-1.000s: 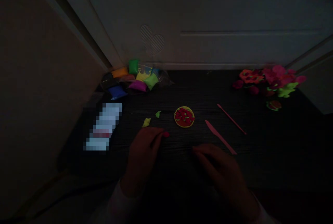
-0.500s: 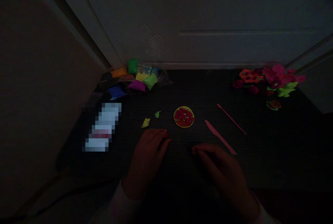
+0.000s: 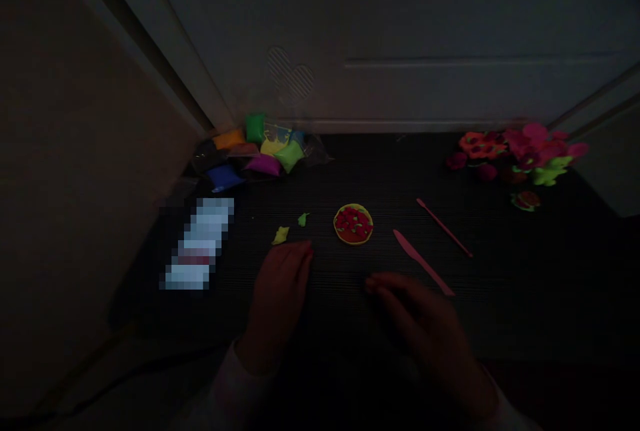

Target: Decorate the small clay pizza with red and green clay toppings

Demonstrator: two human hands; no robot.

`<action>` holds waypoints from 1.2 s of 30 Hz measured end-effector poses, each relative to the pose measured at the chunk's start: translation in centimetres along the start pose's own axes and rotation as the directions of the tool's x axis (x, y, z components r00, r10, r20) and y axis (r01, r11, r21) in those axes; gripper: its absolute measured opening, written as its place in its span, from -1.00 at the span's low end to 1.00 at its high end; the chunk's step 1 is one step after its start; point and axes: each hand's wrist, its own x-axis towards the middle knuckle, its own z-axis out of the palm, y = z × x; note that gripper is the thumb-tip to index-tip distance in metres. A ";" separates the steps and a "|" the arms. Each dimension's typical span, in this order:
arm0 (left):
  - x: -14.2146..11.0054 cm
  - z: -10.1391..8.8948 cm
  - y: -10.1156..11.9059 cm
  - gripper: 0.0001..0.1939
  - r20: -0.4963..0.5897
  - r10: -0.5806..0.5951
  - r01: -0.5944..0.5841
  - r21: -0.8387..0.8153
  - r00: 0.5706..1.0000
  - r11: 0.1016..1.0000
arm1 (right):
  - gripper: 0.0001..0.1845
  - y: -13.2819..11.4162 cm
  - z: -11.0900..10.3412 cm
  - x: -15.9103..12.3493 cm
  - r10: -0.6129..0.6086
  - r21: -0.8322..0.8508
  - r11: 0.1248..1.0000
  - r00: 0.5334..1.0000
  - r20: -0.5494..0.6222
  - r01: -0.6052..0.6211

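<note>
Left hand [image 3: 280, 287]: pinching red clay [image 3: 311, 255]!
Right hand [image 3: 417, 314]: curled near the pink knife [image 3: 424, 263]!
Clay pizza [image 3: 353, 224]: just beyond both hands!

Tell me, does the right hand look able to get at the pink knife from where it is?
Probably yes: the pink knife lies just beyond the right hand, and nothing visible stands between them, though the dim light hides whether its fingertips hold anything.

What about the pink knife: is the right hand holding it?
No, the pink knife lies on the dark table beyond the right hand.
</note>
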 end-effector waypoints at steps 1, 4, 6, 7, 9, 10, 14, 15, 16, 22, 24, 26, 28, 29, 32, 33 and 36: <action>0.0 0.1 0.0 -0.83 0.001 0.003 -0.003 0.002 1.000 1.000 | -0.80 0.0 -0.1 0.0 -0.010 -0.007 1.000 1.000 0.010 0.010; 0.2 0.2 0.0 -0.82 0.018 0.023 -0.023 -0.004 1.000 1.000 | -0.79 -0.3 -0.2 0.0 -0.016 -0.034 0.999 1.000 0.017 0.016; 0.2 0.2 0.0 -0.81 0.027 0.014 -0.014 -0.009 1.000 1.000 | -0.83 -0.6 -0.3 0.0 -0.004 -0.064 0.998 1.000 0.022 0.006; 0.2 0.2 0.0 -0.81 0.028 0.007 -0.007 -0.012 1.000 1.000 | -0.83 -0.7 -0.3 0.1 -0.001 -0.083 0.997 1.000 0.022 0.003; 0.2 0.2 0.0 -0.81 0.030 -0.005 0.005 -0.020 1.000 1.000 | -0.81 -0.8 -0.3 0.1 -0.004 -0.125 0.992 1.000 0.016 0.006; 0.2 0.2 0.0 -0.81 0.030 -0.008 0.009 -0.025 1.000 1.000 | -0.81 -0.7 -0.3 0.1 -0.012 -0.142 0.990 1.000 0.007 0.013; 0.2 0.3 0.0 -0.80 0.034 -0.016 0.017 -0.041 0.999 0.999 | -0.86 -0.1 -0.5 0.2 -0.068 -0.185 0.981 0.997 -0.025 0.062; 0.2 0.3 0.0 -0.79 0.033 -0.018 0.019 -0.044 0.999 0.999 | -0.85 0.0 -0.6 0.2 -0.073 -0.187 0.980 0.997 -0.022 0.068; 0.2 0.3 0.0 -0.79 0.031 -0.020 0.021 -0.046 0.999 0.999 | -0.84 0.2 -0.7 0.2 -0.072 -0.185 0.980 0.997 -0.017 0.068; 0.2 0.2 0.1 -0.80 0.028 -0.039 0.041 -0.060 0.999 0.997 | -0.76 0.5 -0.9 0.1 -0.073 -0.173 0.982 0.997 0.014 0.074; 0.2 0.2 0.1 -0.79 0.030 -0.039 0.041 -0.067 0.999 0.997 | -0.75 0.5 -0.8 0.1 -0.092 -0.202 0.975 0.995 0.026 0.095; 0.1 0.2 0.1 -0.78 0.037 -0.034 0.036 -0.070 0.999 0.997 | -0.78 0.5 -0.8 0.2 -0.133 -0.267 0.954 0.990 0.035 0.138; 0.1 0.2 0.2 -0.77 0.045 -0.027 0.030 -0.070 0.999 0.997 | -0.83 0.7 -0.8 0.4 -0.200 -0.384 0.901 0.979 0.048 0.202; 0.1 0.2 0.1 -0.77 0.050 -0.024 0.027 -0.068 0.998 0.997 | -0.84 0.8 -0.8 0.5 -0.237 -0.455 0.858 0.970 0.060 0.238; 0.1 0.2 0.1 -0.77 0.055 -0.024 0.028 -0.059 0.998 0.998 | -0.82 1.2 -0.9 0.5 -0.309 -0.639 0.702 0.943 0.125 0.315; 0.1 0.2 0.1 -0.77 0.054 -0.026 0.029 -0.060 0.998 0.998 | -0.79 1.3 -0.9 0.3 -0.318 -0.678 0.655 0.936 0.154 0.334; 0.1 0.1 0.0 -0.76 0.051 -0.022 0.026 -0.069 0.998 0.997 | -0.71 1.5 -0.8 -0.8 -0.312 -0.739 0.569 0.926 0.212 0.361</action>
